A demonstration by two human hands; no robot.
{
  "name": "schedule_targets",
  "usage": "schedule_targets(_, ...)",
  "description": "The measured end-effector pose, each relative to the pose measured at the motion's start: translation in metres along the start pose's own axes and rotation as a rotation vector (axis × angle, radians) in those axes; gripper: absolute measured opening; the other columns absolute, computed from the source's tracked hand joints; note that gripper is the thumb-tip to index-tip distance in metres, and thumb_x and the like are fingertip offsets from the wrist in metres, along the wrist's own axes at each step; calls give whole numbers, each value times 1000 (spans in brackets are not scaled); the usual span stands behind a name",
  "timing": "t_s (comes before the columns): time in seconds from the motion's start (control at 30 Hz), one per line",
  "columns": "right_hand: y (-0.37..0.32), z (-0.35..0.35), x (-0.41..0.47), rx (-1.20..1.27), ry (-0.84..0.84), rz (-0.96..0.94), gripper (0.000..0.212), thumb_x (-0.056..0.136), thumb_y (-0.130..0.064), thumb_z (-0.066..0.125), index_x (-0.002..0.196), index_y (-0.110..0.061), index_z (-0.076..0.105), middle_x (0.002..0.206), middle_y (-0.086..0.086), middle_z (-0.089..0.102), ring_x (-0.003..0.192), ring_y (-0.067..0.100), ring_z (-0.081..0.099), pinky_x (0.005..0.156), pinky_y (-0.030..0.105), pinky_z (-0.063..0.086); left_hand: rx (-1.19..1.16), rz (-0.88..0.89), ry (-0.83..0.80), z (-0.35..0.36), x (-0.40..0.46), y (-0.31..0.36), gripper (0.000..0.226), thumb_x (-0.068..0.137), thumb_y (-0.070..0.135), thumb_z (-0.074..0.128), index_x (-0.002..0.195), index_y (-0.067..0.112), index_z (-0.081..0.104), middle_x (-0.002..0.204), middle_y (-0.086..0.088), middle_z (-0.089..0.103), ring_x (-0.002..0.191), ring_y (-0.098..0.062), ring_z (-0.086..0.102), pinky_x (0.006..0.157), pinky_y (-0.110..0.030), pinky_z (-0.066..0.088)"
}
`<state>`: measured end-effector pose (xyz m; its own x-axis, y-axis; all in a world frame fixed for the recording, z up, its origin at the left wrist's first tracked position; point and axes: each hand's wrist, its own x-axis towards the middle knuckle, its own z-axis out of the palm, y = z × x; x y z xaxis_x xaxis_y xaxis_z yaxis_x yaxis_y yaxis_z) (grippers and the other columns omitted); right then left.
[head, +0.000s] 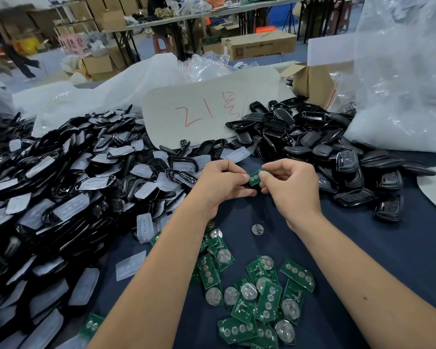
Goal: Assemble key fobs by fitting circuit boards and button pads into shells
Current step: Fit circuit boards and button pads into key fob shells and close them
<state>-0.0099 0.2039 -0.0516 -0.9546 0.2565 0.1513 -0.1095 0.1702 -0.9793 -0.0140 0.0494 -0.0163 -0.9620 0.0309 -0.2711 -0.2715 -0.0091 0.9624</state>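
Observation:
Both hands meet above the dark blue table cloth (337,248). My left hand (220,182) grips a black shell (252,188), mostly hidden under its fingers. My right hand (288,181) pinches a small green circuit board (257,177) and holds it against the shell. A loose heap of green circuit boards (257,295) with round silver batteries lies near me between my forearms. To the left spreads a big pile of black shell frames with clear button pads (68,187). A pile of black shell halves (312,139) sits at the right.
A grey card with red writing (207,112) leans behind the piles. Clear plastic bags (400,79) rise at the right, and an open cardboard box (312,79) stands behind the shells. A single coin battery (257,229) lies on the cloth. Tables and cartons fill the background.

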Motion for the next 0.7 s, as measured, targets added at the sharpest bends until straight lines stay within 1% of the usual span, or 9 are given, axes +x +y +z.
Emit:
schedule_targets(0.1,0,0,0,-67,17,-24,13,80,-16,84,84,-25,76,75,-5,75,71,12,74,72,37,64,27,42,28,2,-1,-2,21,84,-6,79,91,2,61,104,-31,72,73,-34,77,67,-27,64)
schedule_targets(0.2,0,0,0,-26,62,11,19,76,-18,90,81,-24,73,75,-4,74,67,12,73,66,36,63,15,46,53,5,-1,-2,24,83,-6,80,92,3,60,110,-31,71,68,-31,77,64,-24,62)
schedule_targets(0.33,-1,0,0,57,62,67,16,76,-14,90,78,-19,76,71,-2,75,59,9,70,62,32,60,4,51,59,5,-1,-2,25,83,-7,80,93,2,60,96,-22,73,66,-29,76,62,-24,62)
schedule_targets(0.4,-2,-1,0,34,62,79,15,76,-15,91,79,-19,76,71,1,75,61,12,72,66,37,63,10,51,61,5,-1,-2,25,82,-9,80,93,2,60,93,-19,72,65,-30,76,61,-23,61)
schedule_targets(0.47,-2,-1,-1,-44,64,67,16,76,-20,90,80,-21,75,76,1,75,71,20,74,73,43,64,21,52,58,5,-2,-2,25,82,-9,80,91,2,60,91,-18,71,65,-30,76,61,-23,60)
schedule_targets(0.5,-2,-1,-1,-89,63,47,16,77,-22,90,81,-23,74,78,1,74,74,22,73,75,44,64,26,52,56,5,-2,-2,24,82,-9,79,90,3,60,92,-19,71,65,-31,76,60,-23,60)
schedule_targets(0.57,-3,0,-3,-146,69,-2,20,77,-24,90,87,-23,72,81,-2,71,75,18,70,76,44,62,21,53,53,4,-2,-1,24,83,-10,78,89,3,60,92,-19,69,65,-31,76,60,-23,60)
schedule_targets(0.63,-4,0,-4,-179,80,-21,32,77,-27,91,100,-23,69,86,-5,66,74,10,65,70,40,60,-1,57,57,3,-2,-2,24,83,-11,77,88,4,59,88,-17,68,63,-29,75,61,-23,61)
schedule_targets(0.7,-4,-1,-3,-139,46,9,35,79,-27,91,107,-22,70,88,-5,69,74,12,69,61,32,57,-16,73,59,3,-2,-2,24,83,-12,77,88,3,58,83,-14,68,58,-27,72,61,-24,61)
